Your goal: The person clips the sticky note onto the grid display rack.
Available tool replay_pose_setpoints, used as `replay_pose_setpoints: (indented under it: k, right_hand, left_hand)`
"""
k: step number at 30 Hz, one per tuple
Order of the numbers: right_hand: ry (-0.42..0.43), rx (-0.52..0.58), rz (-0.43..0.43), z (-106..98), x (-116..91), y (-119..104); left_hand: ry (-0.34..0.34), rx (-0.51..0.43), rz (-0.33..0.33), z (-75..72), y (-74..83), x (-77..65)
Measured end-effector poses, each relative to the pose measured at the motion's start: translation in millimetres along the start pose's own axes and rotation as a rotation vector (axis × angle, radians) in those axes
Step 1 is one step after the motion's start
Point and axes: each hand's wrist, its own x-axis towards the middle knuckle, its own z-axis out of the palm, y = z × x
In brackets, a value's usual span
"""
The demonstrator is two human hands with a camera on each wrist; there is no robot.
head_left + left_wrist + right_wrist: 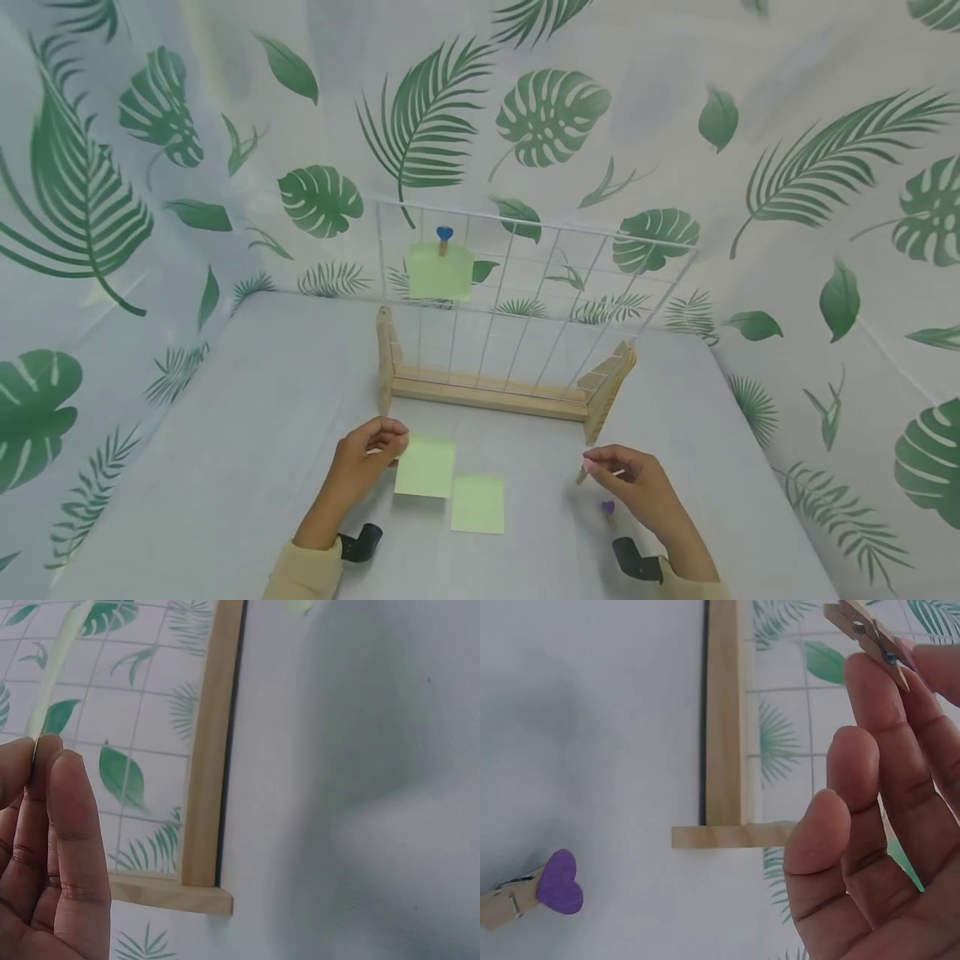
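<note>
A wire rack (487, 396) stands ahead, a purple-heart clothespin (559, 883) nearby — left hand (366, 457) pinching a green note (426, 468), right hand (636, 482) a pink-heart clothespin (868, 631), both at the fingertips.

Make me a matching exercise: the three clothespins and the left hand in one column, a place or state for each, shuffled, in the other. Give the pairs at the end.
Column one
1. Blue-topped clothespin
2. Purple-heart clothespin
3. Pink-topped clothespin
4. Left hand

Column two
A. Lying on the white table
B. Pinching a pale green note
C. Up on the wire grid, with a hanging note
D. Held in the fingers of the right hand

Pairs: 1-C, 2-A, 3-D, 4-B
</note>
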Motion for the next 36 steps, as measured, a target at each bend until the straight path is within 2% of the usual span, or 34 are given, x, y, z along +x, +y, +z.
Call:
replay_pose_setpoints:
  k: [4, 9, 14, 23, 30, 36]
  right_hand:
    - [0.069, -0.011, -0.016, 1, 1, -5]
    - [0.125, 0.034, -0.031, 0, 1, -10]
    - [0.136, 0.101, -0.051, -3, 1, -17]
    - [0.149, 0.113, -0.026, -8, 3, -25]
    - [0.152, 0.083, -0.050, -10, 5, -30]
    - [0.164, 0.054, -0.107, -12, 7, -33]
  left_hand:
    - [-0.003, -0.011, 0.018, 1.1, 4.9, 0.6]
    - [-0.013, -0.024, 0.039, 3.5, 10.4, 1.3]
    - [-0.014, -0.018, 0.044, 6.4, 11.5, 2.9]
    - [-0.028, -0.050, 0.084, 12.1, 19.8, 6.1]
    - [-0.035, -0.052, 0.099, 15.1, 23.5, 7.1]
    - [-0.049, -0.047, 0.124, 17.7, 28.4, 9.6]
